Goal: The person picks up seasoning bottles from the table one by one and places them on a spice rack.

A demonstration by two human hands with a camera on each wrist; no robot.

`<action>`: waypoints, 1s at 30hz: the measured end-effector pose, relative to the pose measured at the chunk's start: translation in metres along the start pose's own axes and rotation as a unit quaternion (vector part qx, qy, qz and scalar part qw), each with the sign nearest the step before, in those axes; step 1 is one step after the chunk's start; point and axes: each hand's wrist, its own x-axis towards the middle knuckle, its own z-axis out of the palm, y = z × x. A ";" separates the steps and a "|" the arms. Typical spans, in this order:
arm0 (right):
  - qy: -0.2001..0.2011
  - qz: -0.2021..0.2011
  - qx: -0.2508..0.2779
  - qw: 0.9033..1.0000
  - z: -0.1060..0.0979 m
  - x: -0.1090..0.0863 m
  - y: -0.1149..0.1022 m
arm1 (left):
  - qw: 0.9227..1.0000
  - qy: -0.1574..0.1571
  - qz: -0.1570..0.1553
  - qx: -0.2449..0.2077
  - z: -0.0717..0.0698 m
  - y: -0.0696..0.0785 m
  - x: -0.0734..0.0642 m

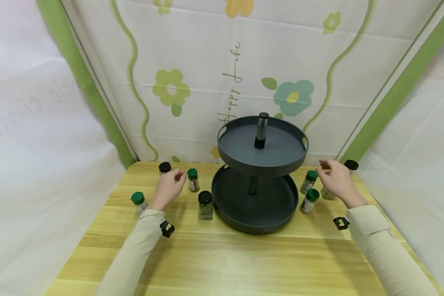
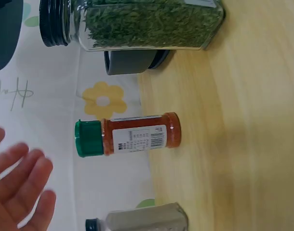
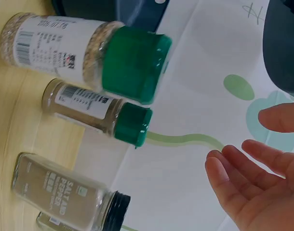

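My left hand (image 1: 169,187) hovers with nothing in it, fingers loosely bent, left of a green-capped jar of red spice (image 2: 140,134). To its right stands a black-capped glass jar of dried green herbs (image 2: 152,24). A black-capped jar (image 1: 165,167) is partly hidden behind the hand, and a green-capped jar (image 1: 138,200) stands by the left sleeve. My right hand (image 1: 338,183), also holding nothing, is raised over a black-capped salt and pepper jar (image 3: 60,192). Two green-capped jars stand left of it, one behind (image 3: 89,106) and one in front (image 3: 55,48).
Between the hands stands a dark grey two-tier round tray, its upper tier (image 1: 281,146) and lower tier (image 1: 240,211) holding nothing. Another black-capped jar (image 1: 351,165) is at the back right. A printed curtain (image 1: 200,49) hangs behind the wooden table (image 1: 222,263).
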 end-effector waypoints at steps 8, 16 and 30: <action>0.004 0.001 0.015 1.000 -0.001 0.000 -0.008 | 0.996 -0.019 0.023 -0.079 0.017 -0.016 -0.013; 0.020 0.003 0.035 0.999 -0.006 0.008 -0.025 | 0.982 -0.085 -0.016 -0.170 0.032 -0.023 -0.030; 0.034 -0.012 0.141 0.989 -0.008 0.023 -0.051 | 0.948 -0.196 0.041 -0.248 0.055 -0.029 -0.044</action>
